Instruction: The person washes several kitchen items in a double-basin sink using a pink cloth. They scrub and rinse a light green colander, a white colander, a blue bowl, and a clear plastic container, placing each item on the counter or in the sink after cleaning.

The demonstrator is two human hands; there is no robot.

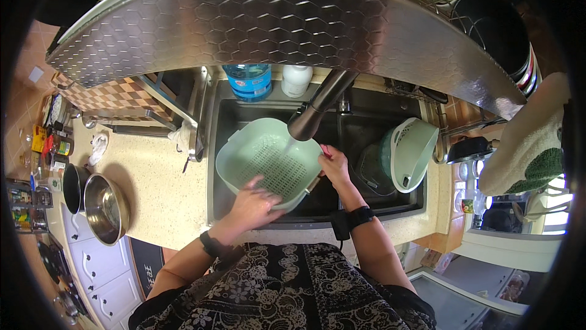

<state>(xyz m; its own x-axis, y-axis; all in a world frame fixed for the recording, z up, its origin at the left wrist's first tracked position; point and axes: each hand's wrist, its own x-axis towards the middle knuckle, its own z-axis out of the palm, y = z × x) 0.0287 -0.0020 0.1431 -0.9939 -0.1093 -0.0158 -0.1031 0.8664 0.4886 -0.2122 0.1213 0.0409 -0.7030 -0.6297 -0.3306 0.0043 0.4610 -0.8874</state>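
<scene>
A pale green plastic colander [238, 156] with a slotted base is tilted in the left basin of the dark double sink [361, 124]. Water runs into it from the dark metal faucet [306, 121]. My right hand [335, 167] grips the colander's right side, and a small pink item [325, 150], too hidden to identify, shows at its fingers. Over the near rim is my left hand [257, 204], slightly blurred, its fingers apart and reaching inside; nothing is visible in it. A second pale green basket [414, 156] stands tilted in the right basin, near a clear container [373, 169].
A metal shelf [274, 18] spans above the sink. Behind the basin stand a blue-labelled bottle [249, 83] and a white bottle [296, 80]. On the left counter are a steel bowl [106, 208], a dark pot [74, 188] and a checkered cutting board [110, 96]. A towel [526, 147] hangs right.
</scene>
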